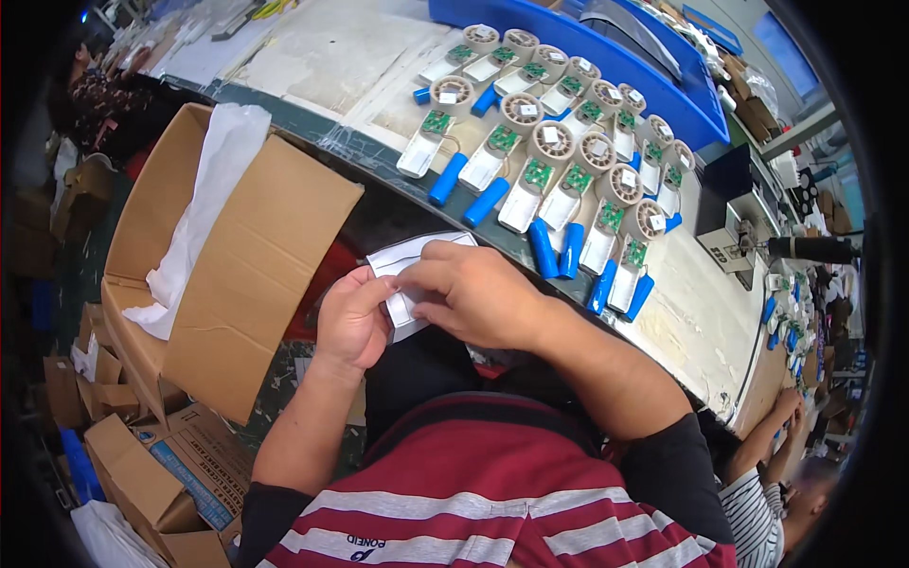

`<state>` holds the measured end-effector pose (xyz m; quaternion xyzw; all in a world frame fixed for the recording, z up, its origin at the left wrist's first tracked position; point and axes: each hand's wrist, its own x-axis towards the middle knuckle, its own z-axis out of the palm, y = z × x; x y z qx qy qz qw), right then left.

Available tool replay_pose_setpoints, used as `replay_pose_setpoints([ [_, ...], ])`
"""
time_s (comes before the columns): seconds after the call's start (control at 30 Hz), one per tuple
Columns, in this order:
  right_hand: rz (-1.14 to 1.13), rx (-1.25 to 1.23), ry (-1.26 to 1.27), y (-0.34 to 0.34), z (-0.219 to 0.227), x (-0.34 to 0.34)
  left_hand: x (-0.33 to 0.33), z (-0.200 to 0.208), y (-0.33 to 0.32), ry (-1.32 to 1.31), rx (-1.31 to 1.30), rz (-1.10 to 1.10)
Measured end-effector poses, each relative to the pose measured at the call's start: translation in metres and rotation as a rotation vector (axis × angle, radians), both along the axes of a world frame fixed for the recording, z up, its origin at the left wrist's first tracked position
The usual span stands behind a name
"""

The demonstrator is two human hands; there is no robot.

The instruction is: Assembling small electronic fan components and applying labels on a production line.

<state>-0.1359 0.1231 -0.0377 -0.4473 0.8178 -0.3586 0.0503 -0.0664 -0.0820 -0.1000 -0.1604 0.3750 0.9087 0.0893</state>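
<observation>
Left hand (pixel 350 320) nearly closed, pinching white folded thin-card piece (pixel 402 254) above lap (pixel 417 367). Right hand (pixel 478 292) with curled fingers touches same piece; whether it grips, cannot tell. Worn whitish tabletop (pixel 317 59) beyond bears white elongated devices (pixel 482 171) with green circuit boards (pixel 502 139).

A white piece (pixel 393 257) with thin dark lines, held aslant near the lap (pixel 417 371), partly hidden
</observation>
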Motion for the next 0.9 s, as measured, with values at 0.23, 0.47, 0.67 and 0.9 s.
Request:
replay_pose_setpoints([
  [0.23, -0.126, -0.004, 0.144, 0.015, -0.004, 0.02, -0.01, 0.022, 0.022, 0.029, -0.03, -0.015],
  [0.47, -0.087, -0.249, 0.104, 0.029, 0.037, -0.011, -0.003, 0.024, -0.002, 0.018, -0.011, 0.009],
  [0.67, -0.681, -0.249, -0.273, 0.012, 0.096, -0.176, 0.003, 0.008, -0.012, -0.042, 0.045, 0.015],
  [0.9, -0.662, 0.228, -0.193, -0.03, 0.034, -0.294, 0.006, -0.016, -0.025, -0.069, 0.078, 0.03],
])
